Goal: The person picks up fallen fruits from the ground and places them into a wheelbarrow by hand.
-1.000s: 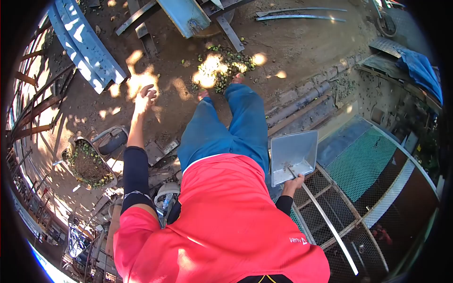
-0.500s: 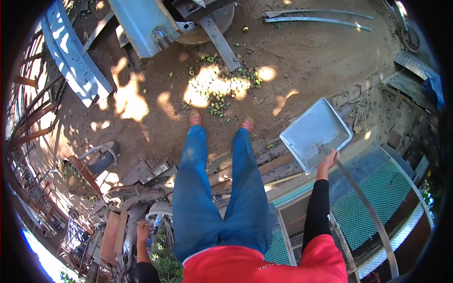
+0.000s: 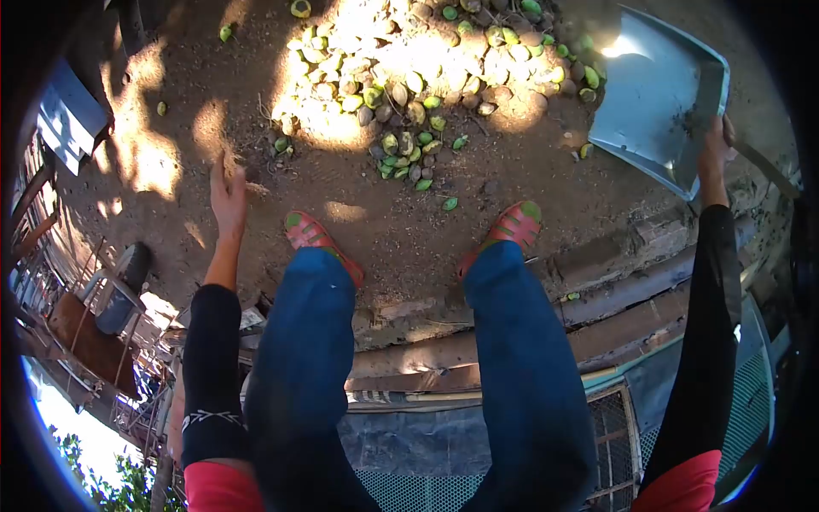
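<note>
My right hand (image 3: 715,158) is closed round the handle of a large metal dustpan-like scoop (image 3: 653,107), whose pan hangs at the right of the pile, tilted, with a little dirt inside. A heap of green and brown fruits or husks (image 3: 414,111) lies on the dirt ground ahead of my feet, partly in bright sun. My left hand (image 3: 228,198) is stretched out over the bare ground, left of the heap, fingers apart and holding nothing.
My feet in red sandals (image 3: 512,225) stand just short of the heap. Behind them run long beams (image 3: 418,357) and a mesh-covered frame (image 3: 610,439). A wheel (image 3: 125,286) and scrap metal are at the left, with a bent metal sheet (image 3: 72,115) farther up.
The view has moved lower and closer to the heap. My left hand has come forward from beside my body, opening out. My right hand has carried the scoop forward and rightward.
</note>
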Available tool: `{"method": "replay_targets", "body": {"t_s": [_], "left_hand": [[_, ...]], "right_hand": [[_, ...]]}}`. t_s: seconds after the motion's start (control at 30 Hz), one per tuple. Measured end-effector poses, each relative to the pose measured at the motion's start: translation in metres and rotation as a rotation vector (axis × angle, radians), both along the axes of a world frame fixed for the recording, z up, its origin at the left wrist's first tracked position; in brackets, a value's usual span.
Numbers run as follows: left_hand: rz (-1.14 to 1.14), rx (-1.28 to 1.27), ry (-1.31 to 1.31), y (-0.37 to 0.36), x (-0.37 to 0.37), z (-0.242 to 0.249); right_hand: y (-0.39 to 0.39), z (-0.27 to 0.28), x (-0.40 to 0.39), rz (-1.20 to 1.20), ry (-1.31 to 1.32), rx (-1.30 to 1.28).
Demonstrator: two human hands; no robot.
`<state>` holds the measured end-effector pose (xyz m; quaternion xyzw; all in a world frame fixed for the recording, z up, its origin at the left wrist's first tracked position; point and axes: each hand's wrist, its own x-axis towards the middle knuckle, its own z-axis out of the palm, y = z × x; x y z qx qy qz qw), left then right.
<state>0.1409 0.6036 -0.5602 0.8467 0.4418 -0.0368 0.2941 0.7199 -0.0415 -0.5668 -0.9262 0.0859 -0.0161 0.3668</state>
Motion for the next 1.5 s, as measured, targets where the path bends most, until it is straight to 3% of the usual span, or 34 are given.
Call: {"method": "replay_targets", "body": {"t_s": [0.07, 0.13, 0.17, 0.23, 0.3, 0.37, 0.43, 0.47, 0.53, 0.57, 0.6, 0.67, 0.7, 0.77, 0.8, 0.87, 0.93, 1.0, 1.03, 1.1, 1.17, 1.2, 1.27, 1.3, 1.43, 1.47, 1.5], "left_hand": [[0.159, 0.105, -0.196, -0.006, 0.021, -0.069], [0.114, 0.256, -0.279, -0.042, 0.061, -0.083], [0.062, 0.232, -0.540, -0.054, 0.073, -0.100], [0.190, 0.003, -0.701, -0.082, 0.102, -0.107], [0.307, -0.071, -0.811, -0.107, 0.136, -0.103], [0.223, 0.135, -0.784, -0.122, 0.168, -0.093], [0.490, -0.483, -0.890, -0.148, 0.188, -0.091], [0.344, -0.457, -0.608, -0.156, 0.191, -0.088], [0.147, -0.313, -0.684, -0.181, 0.215, -0.083], [0.096, -0.181, -1.040, -0.200, 0.241, -0.079], [0.207, -0.293, -1.049, -0.229, 0.265, -0.078], [0.167, -0.193, -0.940, -0.271, 0.315, -0.064], [0.020, 0.012, -0.804, -0.285, 0.335, -0.051], [-0.010, -0.135, -0.823, -0.331, 0.370, -0.041], [-0.053, -0.275, -0.827, -0.339, 0.375, -0.031], [-0.025, -0.250, -0.870, -0.336, 0.353, -0.007], [0.049, -0.230, -0.892, -0.299, 0.292, 0.005], [0.087, 0.066, -0.611, -0.260, 0.201, -0.009], [0.160, 0.028, -0.423, -0.248, 0.153, -0.018], [0.370, 0.022, -0.414, -0.259, 0.082, -0.068], [0.244, 0.078, -0.400, -0.282, 0.096, -0.086], [0.297, 0.007, -0.600, -0.286, 0.134, -0.088], [0.300, 0.092, -0.680, -0.277, 0.195, -0.096], [0.317, -0.006, -0.765, -0.276, 0.217, -0.095], [0.314, -0.524, -0.944, -0.307, 0.283, -0.082], [0.266, -0.615, -0.942, -0.322, 0.295, -0.076], [0.014, -0.409, -0.854, -0.329, 0.308, -0.075]], "right_hand": [[0.038, -0.013, -0.002, 0.049, 0.009, -0.018], [0.086, -0.008, -0.018, 0.113, 0.011, -0.049], [0.109, -0.003, -0.029, 0.142, 0.009, -0.066], [0.146, 0.009, -0.045, 0.201, 0.002, -0.094], [0.165, 0.015, -0.052, 0.261, 0.027, 0.029], [0.166, 0.014, -0.058, 0.204, 0.176, 0.214], [0.158, 0.011, -0.055, 0.265, 0.079, 0.211], [0.157, 0.008, -0.053, 0.252, 0.116, 0.233], [0.163, 0.012, -0.051, 0.247, 0.234, 0.320], [0.166, 0.014, -0.051, 0.264, 0.225, 0.310], [0.167, 0.014, -0.050, 0.243, 0.296, 0.338], [0.163, 0.011, -0.049, 0.226, 0.363, 0.386], [0.159, 0.011, -0.051, 0.225, 0.365, 0.406], [0.167, 0.023, -0.065, 0.189, 0.391, 0.398], [0.161, 0.021, -0.067, 0.199, 0.382, 0.415], [0.162, 0.030, -0.077, 0.291, 0.468, 0.395], [0.152, 0.015, -0.094, 0.186, 0.497, 0.450], [0.139, -0.004, -0.120, 0.026, 0.517, 0.500], [0.134, -0.017, -0.134, -0.050, 0.479, 0.495], [0.131, -0.037, -0.162, -0.085, 0.463, 0.607], [0.163, -0.037, -0.179, -0.040, 0.455, 0.664], [0.170, -0.030, -0.181, -0.005, 0.427, 0.693], [0.166, -0.036, -0.162, 0.070, 0.441, 0.618], [0.167, -0.039, -0.150, 0.170, 0.445, 0.559], [0.193, -0.036, -0.127, 0.087, 0.409, 0.500], [0.182, -0.040, -0.124, 0.074, 0.413, 0.451], [0.180, -0.044, -0.124, 0.064, 0.416, 0.407]]}}
